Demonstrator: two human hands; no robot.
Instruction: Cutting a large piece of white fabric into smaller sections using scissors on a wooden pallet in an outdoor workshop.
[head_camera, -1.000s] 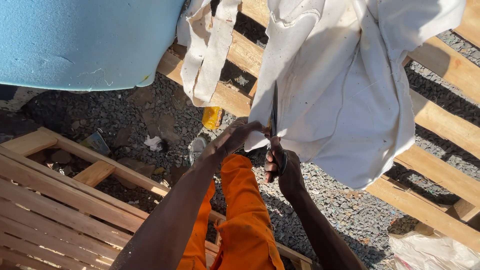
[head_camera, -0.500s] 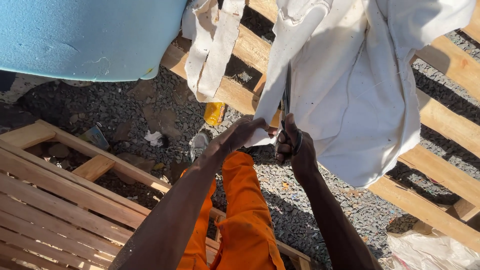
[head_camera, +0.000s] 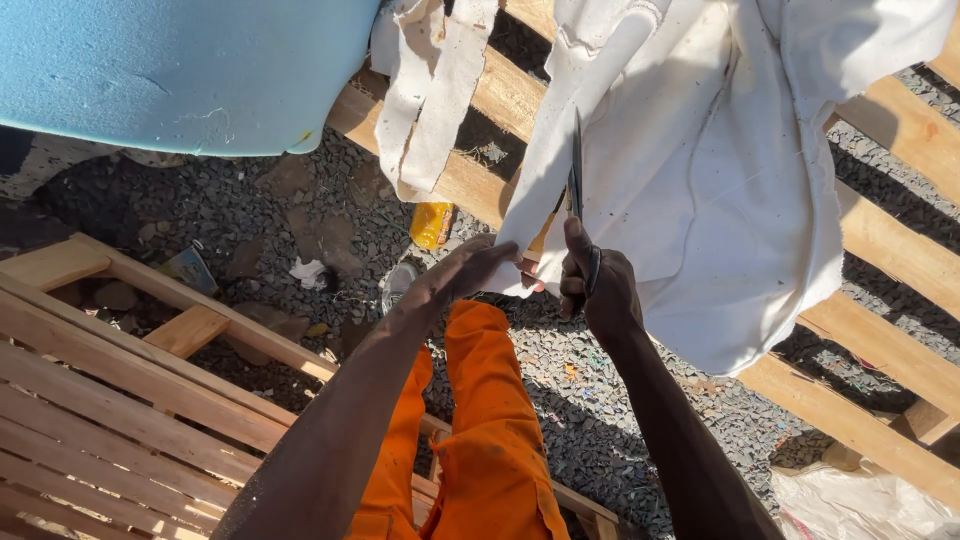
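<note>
The white cloth (head_camera: 720, 190) hangs at about 1 o'clock, draped over a slatted wooden frame (head_camera: 880, 260); its upper part runs off the top edge, so where it is fastened cannot be told. The right hand (head_camera: 597, 285) is clenched on a pair of scissors (head_camera: 577, 175), whose dark blades point straight up to 12 o'clock along a fold of the cloth. The handles are buried in the fist, and whether the blades are parted is hard to make out. Just at 9 o'clock of it, the left hand (head_camera: 470, 270) has its fingers (head_camera: 505, 255) grasping the lower edge of the cloth; the fingertips are hidden behind the fabric.

A second strip of white cloth (head_camera: 430, 100) dangles at 11 o'clock. A blue foam slab (head_camera: 180, 70) fills 10 o'clock, cut off by the frame. Orange trousers (head_camera: 480, 430) sit between the forearms at 6 o'clock. A wooden pallet (head_camera: 130, 390) lies at 8 o'clock on dark gravel (head_camera: 260, 210), where a yellow packet (head_camera: 432, 225) and paper scraps are scattered. A pale bag (head_camera: 860, 505) is clipped at 5 o'clock.
</note>
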